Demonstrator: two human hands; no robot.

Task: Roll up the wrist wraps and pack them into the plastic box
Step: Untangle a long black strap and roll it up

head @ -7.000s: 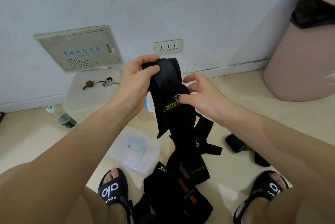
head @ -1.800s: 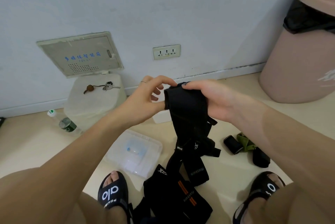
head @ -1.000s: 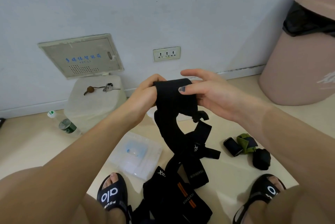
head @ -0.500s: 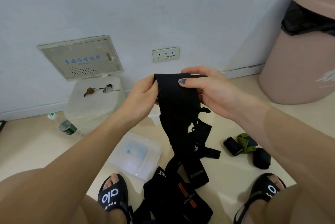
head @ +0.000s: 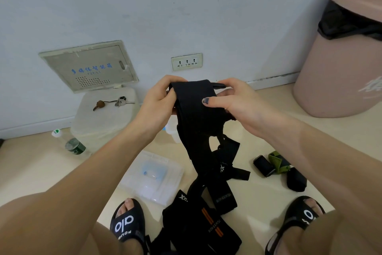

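Readable print: "BOKEERSI" on the loose wraps (head: 202, 225) heaped on the floor below the grip, "alo" on the sandal (head: 126, 225). Since half a second ago the black wrist wrap (head: 196, 106) has been lowered slightly. The left hand (head: 159, 106) pinches its top edge; the right hand (head: 233, 103) clamps it, thumb across the front. The plastic box (head: 151, 178) lies on the floor, below and left of the grip.

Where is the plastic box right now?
In the head view, the clear plastic box lies shut on the floor, lower centre-left, under the left forearm, between the sandalled left foot and the pile of black wrist wraps.
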